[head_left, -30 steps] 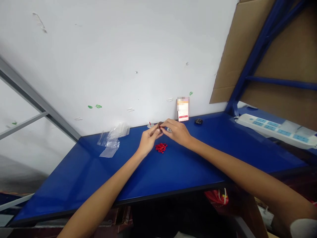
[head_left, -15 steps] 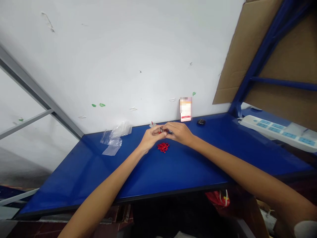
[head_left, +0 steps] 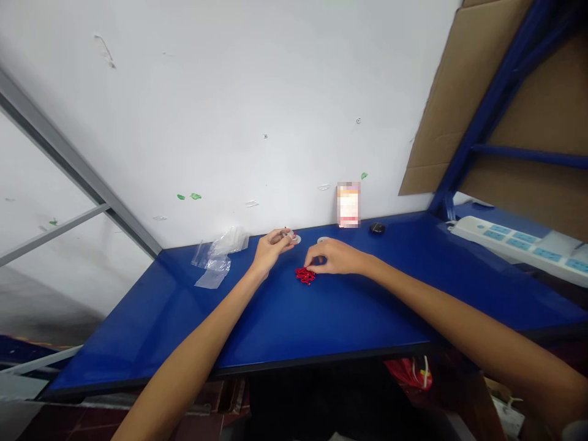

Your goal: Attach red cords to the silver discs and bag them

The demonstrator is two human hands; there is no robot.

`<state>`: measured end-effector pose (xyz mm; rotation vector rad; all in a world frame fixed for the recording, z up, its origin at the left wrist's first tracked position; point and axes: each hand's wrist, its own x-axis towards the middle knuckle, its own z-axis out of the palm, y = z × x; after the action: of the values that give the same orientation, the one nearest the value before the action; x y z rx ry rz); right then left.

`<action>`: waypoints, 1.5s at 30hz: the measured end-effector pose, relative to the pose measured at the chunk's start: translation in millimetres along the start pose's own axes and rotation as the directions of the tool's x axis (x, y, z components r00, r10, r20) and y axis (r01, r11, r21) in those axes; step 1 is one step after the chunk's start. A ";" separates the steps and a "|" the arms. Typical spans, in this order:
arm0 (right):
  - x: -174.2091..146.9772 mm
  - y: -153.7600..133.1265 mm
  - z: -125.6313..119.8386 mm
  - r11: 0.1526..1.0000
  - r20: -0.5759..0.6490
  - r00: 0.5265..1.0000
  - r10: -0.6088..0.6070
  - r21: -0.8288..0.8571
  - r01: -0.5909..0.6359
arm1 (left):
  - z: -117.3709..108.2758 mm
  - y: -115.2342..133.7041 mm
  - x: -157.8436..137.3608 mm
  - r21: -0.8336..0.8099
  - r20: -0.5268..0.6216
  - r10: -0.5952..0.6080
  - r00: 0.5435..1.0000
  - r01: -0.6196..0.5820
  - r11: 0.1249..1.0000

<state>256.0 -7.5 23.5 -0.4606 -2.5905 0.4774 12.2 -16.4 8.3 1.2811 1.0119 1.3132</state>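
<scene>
A small pile of thin red pieces (head_left: 304,277) lies on the blue table, too small to tell their kind. My right hand (head_left: 340,257) reaches to its upper right edge, thumb and forefinger pinched together at the pieces. Whatever those fingertips hold is hidden. Farther left, my left hand (head_left: 270,250) is raised a little above the table, its fingers closed round a small greyish object with a bit of red showing. Close to its fingertips is a pale round disc (head_left: 297,239). A second pale disc (head_left: 323,239) shows partly behind my right hand.
Clear plastic bags (head_left: 218,254) lie left on the blue table (head_left: 294,331). A phone (head_left: 348,205) leans against the white wall, with a small black object (head_left: 377,228) beside it. At the right is a white power strip (head_left: 519,242) near a blue metal frame (head_left: 482,110).
My hands were together above the red pile and have parted. The right one came down to the pile; the left one shifted slightly left with the small object. A disc now shows behind my right hand.
</scene>
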 end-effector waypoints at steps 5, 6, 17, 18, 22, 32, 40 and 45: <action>-1.8 2.4 -7.0 1.000 -0.103 0.995 0.007 0.028 -0.004 | 7.6 2.2 -5.2 0.051 0.044 0.018 0.999 -0.020 0.998; -2.1 3.7 -9.4 0.999 -0.155 0.987 0.029 0.028 -0.025 | 8.7 3.4 -6.2 0.050 0.049 0.018 0.999 -0.021 0.999; -0.2 3.5 6.3 0.987 -0.391 0.918 -0.064 -0.162 0.000 | 29.2 0.6 -20.4 -0.134 0.219 -0.014 0.976 0.044 0.990; 0.5 3.5 6.6 0.985 -0.405 0.911 -0.076 -0.174 0.004 | 30.1 -0.7 -20.7 -0.135 0.232 -0.006 0.973 0.038 0.990; -2.7 18.4 -8.3 0.955 -0.414 0.910 -0.016 -0.277 -0.109 | 20.4 -6.6 -14.8 0.066 0.214 0.055 0.975 -0.071 0.995; -24.2 53.9 -35.9 0.922 -0.076 0.991 0.112 -0.365 -0.132 | -27.9 -19.3 13.5 0.765 0.247 0.251 0.936 -0.347 0.543; -19.0 40.5 -37.7 0.926 -0.126 0.988 0.092 -0.353 -0.131 | -23.5 -40.7 16.3 0.733 0.346 0.114 0.931 -0.344 0.587; -14.4 31.1 -35.9 0.927 -0.168 0.985 0.035 -0.364 -0.095 | -23.6 -38.4 19.4 0.635 0.332 0.143 0.933 -0.333 0.697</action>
<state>293.1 23.2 35.3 -0.6830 -2.5160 -0.0363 -6.3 10.3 -28.5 2.1598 1.2203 0.9234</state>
